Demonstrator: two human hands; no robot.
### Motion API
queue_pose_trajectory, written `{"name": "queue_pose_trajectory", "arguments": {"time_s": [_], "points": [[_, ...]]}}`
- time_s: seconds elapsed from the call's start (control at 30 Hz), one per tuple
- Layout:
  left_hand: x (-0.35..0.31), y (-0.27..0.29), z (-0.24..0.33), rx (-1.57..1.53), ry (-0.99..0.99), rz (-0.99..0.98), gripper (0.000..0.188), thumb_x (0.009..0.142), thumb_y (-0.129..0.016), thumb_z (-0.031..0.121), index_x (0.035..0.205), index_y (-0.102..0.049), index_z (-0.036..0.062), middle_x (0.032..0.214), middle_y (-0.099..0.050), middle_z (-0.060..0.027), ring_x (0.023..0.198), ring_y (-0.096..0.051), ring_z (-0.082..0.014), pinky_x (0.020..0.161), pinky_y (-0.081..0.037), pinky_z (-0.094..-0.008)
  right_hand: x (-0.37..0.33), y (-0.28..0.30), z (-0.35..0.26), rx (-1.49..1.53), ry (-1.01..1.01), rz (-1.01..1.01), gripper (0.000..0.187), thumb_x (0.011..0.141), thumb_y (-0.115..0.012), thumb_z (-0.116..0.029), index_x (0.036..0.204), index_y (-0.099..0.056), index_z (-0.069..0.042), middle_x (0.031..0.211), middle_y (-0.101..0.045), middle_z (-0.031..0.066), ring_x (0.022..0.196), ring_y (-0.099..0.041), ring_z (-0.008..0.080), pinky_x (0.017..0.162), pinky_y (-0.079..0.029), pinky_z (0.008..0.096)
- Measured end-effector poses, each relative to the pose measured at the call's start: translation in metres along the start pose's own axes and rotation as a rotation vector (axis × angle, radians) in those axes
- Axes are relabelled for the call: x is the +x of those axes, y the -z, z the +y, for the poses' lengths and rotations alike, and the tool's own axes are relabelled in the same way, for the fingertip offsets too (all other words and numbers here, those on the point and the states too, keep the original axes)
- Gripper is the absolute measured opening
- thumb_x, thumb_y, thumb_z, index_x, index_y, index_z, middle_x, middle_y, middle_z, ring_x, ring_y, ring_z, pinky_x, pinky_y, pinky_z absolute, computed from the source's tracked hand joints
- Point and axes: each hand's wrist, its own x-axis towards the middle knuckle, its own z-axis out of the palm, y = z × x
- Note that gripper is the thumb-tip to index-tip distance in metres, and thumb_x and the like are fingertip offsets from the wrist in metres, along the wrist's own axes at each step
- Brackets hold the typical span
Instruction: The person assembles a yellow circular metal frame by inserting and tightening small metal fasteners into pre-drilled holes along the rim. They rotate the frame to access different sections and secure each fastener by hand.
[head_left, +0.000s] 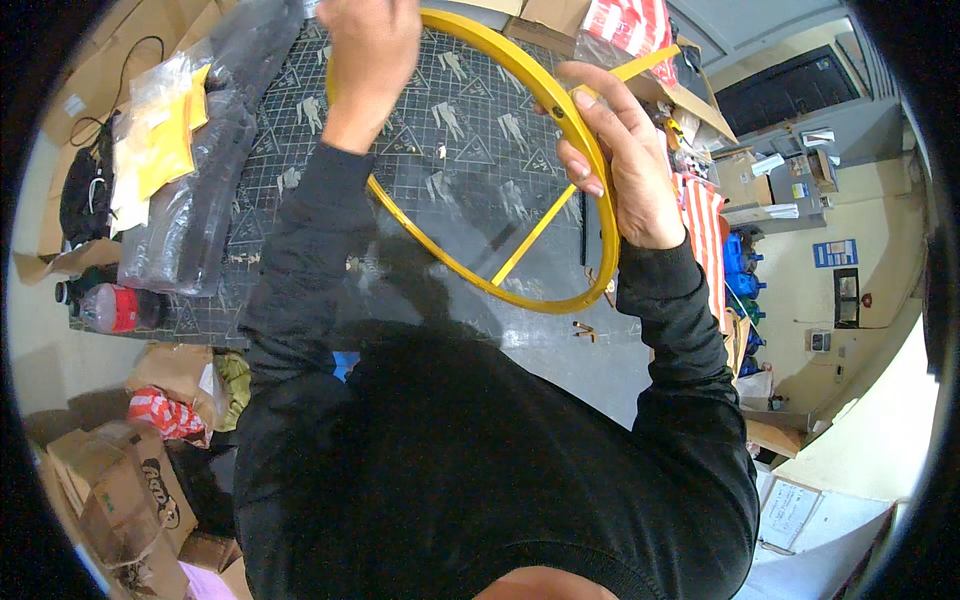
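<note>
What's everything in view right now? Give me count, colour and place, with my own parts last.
Ring: 1, yellow, upper centre
Strip: at least 1, yellow, across the ring's opening
Tabletop: 1, dark with white prints, beneath the ring
Plastic wrapping: 1 heap, see-through grey, tabletop's left
Packet: at least 1, yellow, on the wrapping
Bottle: at least 1, red label, near left corner
Striped plastic: at least 3 pieces, red and white, both sides
Cardboard boxes: several, brown, both sides
Containers: several, blue, far right
Sleeves: 2, black, lower centre
Left hand: 1, bare, ring's upper left
Right hand: 1, bare, gripping ring's right
</note>
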Motion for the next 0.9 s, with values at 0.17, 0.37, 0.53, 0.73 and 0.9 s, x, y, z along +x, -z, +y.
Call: {"name": "queue_pose_trajectory", "arguments": {"time_s": [0.17,0.37,0.53,0.73,0.9], "points": [[-0.026,0.065,0.046,-0.587,0.317,-0.345,0.027,0.110,-0.046,0.023,0.111,-0.063,0.0015,0.090,-0.066,-0.0073,0.076,-0.062,-0.0149,0.070,-0.051,-0.0308,0.001,0.001,0.000,-0.032,0.021,-0.019,0.041,0.104,-0.057,-0.015,0.137,-0.035,-0.007,0.100,-0.067,0.0192,0.057,-0.051,0.0119,0.045,-0.037,0.0219],[-0.091,0.063,0.098,-0.816,0.539,-0.442,0.018,0.106,-0.055,0.018,0.109,-0.067,0.0047,0.086,-0.065,-0.0048,0.069,-0.060,-0.0131,0.063,-0.051,-0.0270,0.011,-0.004,0.002,-0.074,0.007,0.040,0.039,0.105,-0.052,-0.021,0.140,-0.038,-0.008,0.084,-0.059,0.0093,0.055,-0.048,0.0100,0.044,-0.034,0.0213],[-0.094,0.046,0.099,-0.890,0.607,-0.377,0.021,0.107,-0.054,0.021,0.112,-0.065,0.0034,0.087,-0.066,-0.0057,0.073,-0.061,-0.0130,0.066,-0.051,-0.0265,0.016,0.002,0.002,-0.032,-0.068,-0.020,0.037,0.105,-0.053,-0.019,0.137,-0.039,-0.007,0.075,-0.054,0.0068,0.056,-0.051,0.0120,0.045,-0.036,0.0232],[-0.104,0.042,0.102,-0.994,0.751,-0.429,0.027,0.110,-0.050,0.024,0.122,-0.062,0.0031,0.100,-0.067,-0.0023,0.078,-0.057,-0.0074,0.071,-0.050,-0.0230,0.020,0.000,0.004,0.015,-0.040,-0.035,0.037,0.105,-0.052,-0.018,0.139,-0.040,-0.010,0.092,-0.062,0.0141,0.058,-0.052,0.0130,0.046,-0.037,0.0235],[-0.109,0.037,0.110,-1.040,0.810,-0.377,0.027,0.110,-0.050,0.025,0.122,-0.061,0.0038,0.101,-0.066,-0.0018,0.079,-0.057,-0.0066,0.071,-0.049,-0.0224,0.020,0.001,0.003,-0.010,-0.058,-0.035,0.037,0.105,-0.051,-0.018,0.139,-0.040,-0.012,0.101,-0.064,0.0168,0.059,-0.052,0.0133,0.046,-0.038,0.0231]]}}
